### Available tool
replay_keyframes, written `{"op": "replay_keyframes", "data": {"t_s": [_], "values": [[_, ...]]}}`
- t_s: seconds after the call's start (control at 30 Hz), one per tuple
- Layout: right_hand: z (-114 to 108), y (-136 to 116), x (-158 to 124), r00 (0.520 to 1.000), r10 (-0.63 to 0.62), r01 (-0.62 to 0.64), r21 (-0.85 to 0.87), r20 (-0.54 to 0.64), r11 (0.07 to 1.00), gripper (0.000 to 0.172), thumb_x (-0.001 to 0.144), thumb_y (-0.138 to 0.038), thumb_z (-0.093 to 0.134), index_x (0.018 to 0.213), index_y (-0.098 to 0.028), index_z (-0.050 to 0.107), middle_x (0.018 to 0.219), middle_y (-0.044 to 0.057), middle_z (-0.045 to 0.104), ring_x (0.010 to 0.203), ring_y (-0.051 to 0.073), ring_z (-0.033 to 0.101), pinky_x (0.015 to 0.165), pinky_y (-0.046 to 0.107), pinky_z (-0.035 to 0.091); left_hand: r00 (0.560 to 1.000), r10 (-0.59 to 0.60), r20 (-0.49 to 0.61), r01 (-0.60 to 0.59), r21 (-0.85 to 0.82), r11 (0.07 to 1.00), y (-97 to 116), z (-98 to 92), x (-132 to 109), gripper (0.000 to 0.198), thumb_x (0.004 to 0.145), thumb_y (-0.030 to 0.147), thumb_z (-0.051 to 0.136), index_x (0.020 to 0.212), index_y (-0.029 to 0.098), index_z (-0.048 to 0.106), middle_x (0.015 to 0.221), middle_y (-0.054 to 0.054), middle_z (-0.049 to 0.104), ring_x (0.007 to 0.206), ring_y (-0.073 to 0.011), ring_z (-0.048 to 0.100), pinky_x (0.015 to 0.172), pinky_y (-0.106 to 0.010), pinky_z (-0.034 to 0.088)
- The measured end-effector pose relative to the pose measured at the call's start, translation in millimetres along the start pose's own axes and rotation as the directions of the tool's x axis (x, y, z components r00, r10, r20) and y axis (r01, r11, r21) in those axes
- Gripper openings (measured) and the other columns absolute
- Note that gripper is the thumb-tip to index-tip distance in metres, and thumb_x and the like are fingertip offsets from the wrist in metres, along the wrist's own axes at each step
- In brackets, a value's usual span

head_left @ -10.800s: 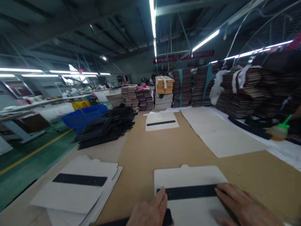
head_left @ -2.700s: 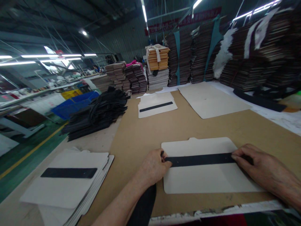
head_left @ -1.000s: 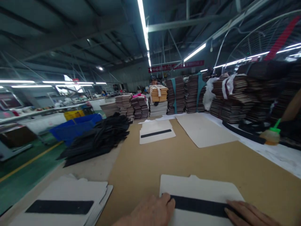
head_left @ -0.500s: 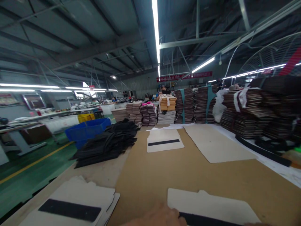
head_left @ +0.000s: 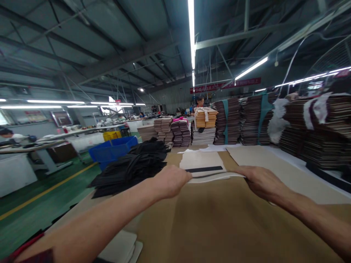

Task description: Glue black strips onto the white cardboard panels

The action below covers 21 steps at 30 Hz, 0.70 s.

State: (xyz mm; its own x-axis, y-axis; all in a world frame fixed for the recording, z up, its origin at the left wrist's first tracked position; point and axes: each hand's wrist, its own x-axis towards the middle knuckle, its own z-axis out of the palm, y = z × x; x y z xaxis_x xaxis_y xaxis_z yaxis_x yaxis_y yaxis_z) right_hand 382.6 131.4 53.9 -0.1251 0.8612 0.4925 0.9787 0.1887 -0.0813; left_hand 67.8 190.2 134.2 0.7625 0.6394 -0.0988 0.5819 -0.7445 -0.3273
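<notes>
My left hand [head_left: 172,181] and my right hand [head_left: 259,179] reach forward over the table, both closed on opposite ends of a thin cream panel [head_left: 211,178]. It is seen nearly edge-on, at the near side of a flat cream piece [head_left: 201,159] with a black strip [head_left: 205,169] across it. Whether the held panel touches that piece, I cannot tell. Partly under my left forearm, a pile of cream panels [head_left: 123,244] lies at the front left.
A heap of black cloth pieces [head_left: 128,166] lies left of the brown board [head_left: 208,223]. A large cream sheet [head_left: 263,164] is on the right. Tall stacks of dark panels [head_left: 227,122] line the back. Blue crates [head_left: 112,149] stand beyond the left edge. Another person is behind the stacks.
Both hands have moved forward from the bottom edge, carrying the cream panel from the near right of the board to the flat piece in the middle. The view has shifted slightly.
</notes>
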Motion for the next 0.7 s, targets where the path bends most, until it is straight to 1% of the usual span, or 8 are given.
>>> {"op": "replay_keyframes", "data": {"t_s": [0.1,0.17,0.23,0.3,0.4,0.53,0.63,0.7], "values": [[35.9,1.1,42.3,0.996,-0.075,0.077,-0.040,0.039,0.996,0.058,0.081,-0.004,0.037,0.127,-0.028,0.062,0.128,0.005,0.066,0.111,0.021,0.064,0.091,0.036,0.049,0.996,-0.069,-0.048,0.070,0.023,0.997,-29.1,29.0,35.8,0.041,0.083,0.005,0.044,0.117,0.023,0.058,0.113,-0.012,0.068,0.099,-0.0293,0.067,0.082,-0.042,0.052],[66.6,5.6,57.0,0.996,-0.073,0.075,-0.052,0.052,0.996,0.058,0.082,-0.002,0.035,0.130,-0.022,0.060,0.136,0.008,0.060,0.123,0.022,0.057,0.103,0.038,0.042,0.994,-0.097,-0.046,0.098,0.012,0.995,-38.6,54.1,57.1,0.041,0.087,0.005,0.039,0.120,0.023,0.056,0.121,-0.012,0.065,0.101,-0.0283,0.066,0.082,-0.042,0.053],[98.6,8.5,60.8,0.992,-0.031,0.036,-0.041,0.121,0.998,0.058,0.083,-0.002,0.036,0.132,-0.022,0.059,0.140,0.009,0.057,0.129,0.021,0.051,0.108,0.039,0.038,0.992,-0.123,-0.014,0.123,-0.004,0.992,-39.6,81.6,73.5,0.036,0.089,0.006,0.040,0.118,0.022,0.057,0.119,-0.012,0.065,0.099,-0.0264,0.067,0.082,-0.039,0.053],[126.8,8.6,56.7,0.979,0.026,-0.020,-0.034,0.204,0.999,0.059,0.082,-0.002,0.036,0.134,-0.020,0.058,0.142,0.011,0.055,0.130,0.023,0.051,0.108,0.040,0.039,0.989,-0.143,0.033,0.143,-0.021,0.989,-34.9,107.5,84.0,0.027,0.092,0.011,0.046,0.114,0.019,0.059,0.114,-0.012,0.066,0.097,-0.0245,0.067,0.080,-0.037,0.054],[152.9,7.0,46.7,0.966,0.068,-0.061,-0.036,0.250,0.997,0.059,0.081,-0.002,0.037,0.135,-0.014,0.058,0.142,0.017,0.053,0.128,0.026,0.053,0.106,0.040,0.042,0.982,-0.176,0.066,0.178,-0.039,0.983,-26.2,134.2,90.4,0.028,0.096,0.029,0.053,0.120,0.015,0.057,0.117,-0.011,0.064,0.096,-0.0215,0.066,0.082,-0.039,0.055],[158.9,7.2,43.3,0.964,0.072,-0.074,-0.001,0.257,0.997,0.060,0.081,-0.003,0.037,0.137,-0.017,0.056,0.144,0.014,0.052,0.131,0.025,0.051,0.108,0.040,0.040,0.976,-0.202,0.086,0.207,-0.053,0.977,-24.7,142.7,90.7,0.031,0.095,0.034,0.056,0.119,0.015,0.058,0.116,-0.010,0.064,0.097,-0.0211,0.065,0.085,-0.042,0.055],[155.5,5.6,46.4,0.958,0.083,-0.095,0.032,0.274,0.995,0.062,0.080,-0.003,0.038,0.138,-0.017,0.054,0.146,0.015,0.049,0.133,0.025,0.048,0.110,0.043,0.037,0.973,-0.202,0.109,0.209,-0.054,0.976,-26.8,136.4,89.6,0.030,0.094,0.024,0.056,0.123,0.015,0.056,0.122,-0.011,0.062,0.102,-0.0232,0.065,0.089,-0.044,0.054],[150.4,4.0,47.0,0.950,0.084,-0.105,0.053,0.302,0.993,0.063,0.080,-0.004,0.040,0.140,-0.017,0.052,0.148,0.016,0.047,0.134,0.026,0.046,0.111,0.044,0.036,0.971,-0.196,0.139,0.205,-0.048,0.978,-25.0,126.8,88.5,0.038,0.086,0.013,0.061,0.123,0.015,0.056,0.124,-0.014,0.063,0.105,-0.0262,0.065,0.090,-0.043,0.054]]}}
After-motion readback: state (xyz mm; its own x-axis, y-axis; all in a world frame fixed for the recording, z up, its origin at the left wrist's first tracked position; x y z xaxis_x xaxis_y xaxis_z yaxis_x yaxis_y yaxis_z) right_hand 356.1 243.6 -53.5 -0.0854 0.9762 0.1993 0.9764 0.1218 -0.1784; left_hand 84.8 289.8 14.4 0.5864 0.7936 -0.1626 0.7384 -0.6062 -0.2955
